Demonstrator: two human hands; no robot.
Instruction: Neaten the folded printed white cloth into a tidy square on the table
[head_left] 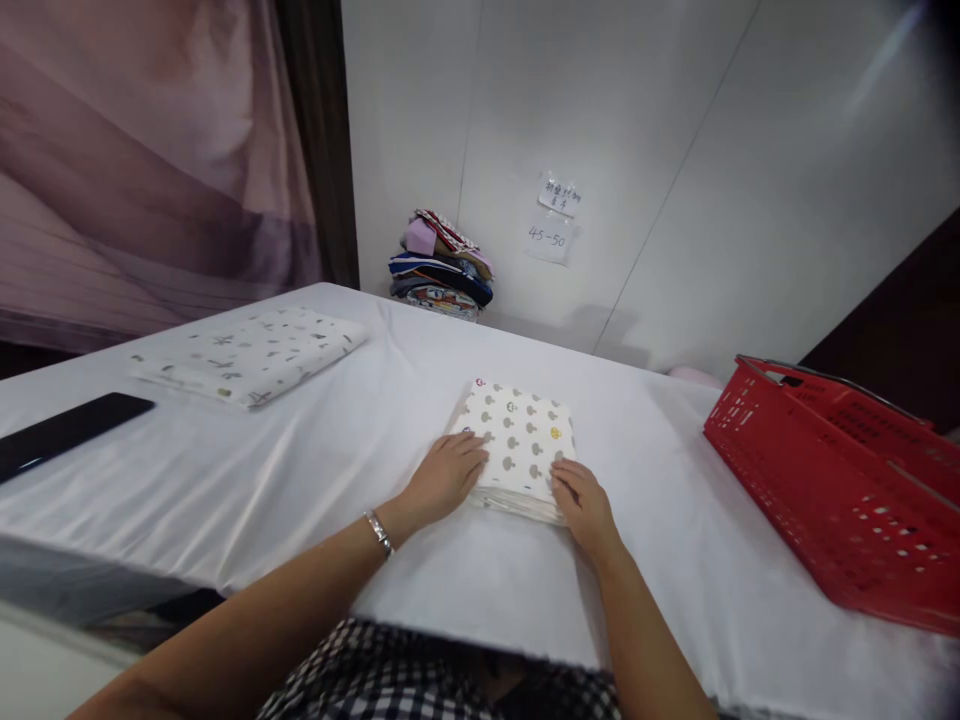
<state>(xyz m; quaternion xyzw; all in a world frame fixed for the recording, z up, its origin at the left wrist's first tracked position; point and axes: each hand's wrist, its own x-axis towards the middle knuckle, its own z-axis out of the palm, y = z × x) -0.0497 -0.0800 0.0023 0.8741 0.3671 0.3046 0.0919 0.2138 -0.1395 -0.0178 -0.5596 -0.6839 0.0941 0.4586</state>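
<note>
folded cloth [519, 440], white with little grey mushroom prints, lies flat on the table [315, 470] right in front of the person, and both hands are on it. left hand [442, 478] lies palm down on the near left corner, fingers [471, 462] spread flat over the top layer, closed on nothing, just pressing. there's a silver bracelet [379, 532] on that wrist. right hand [583, 505] sits at the near right corner, fingers curled over the edge of the stack; whether they pinch the layers or only rest against them, i cannot tell from this angle.

the cloth looks like a neat small rectangle already, several layers showing along the near edge, so by my reading the folding itself is about done and what's in hand is flattening or squaring it up. it has not been moved anywhere: it's in the middle of the table, on the white cover.

widening out now. a red basket [847, 490] stands at the right end of the table, well apart from the cloth, tilted in view, contents not visible. on the far left lies another folded cloth [251, 355], white with small scattered prints, larger and flat. nearer the left edge, a long black object [64, 430], can't tell what. back against the wall, a pile of coloured folded clothes [441, 265] sits at the table's far corner, with two paper notes [553, 220] stuck on the wall just beside it.
</note>
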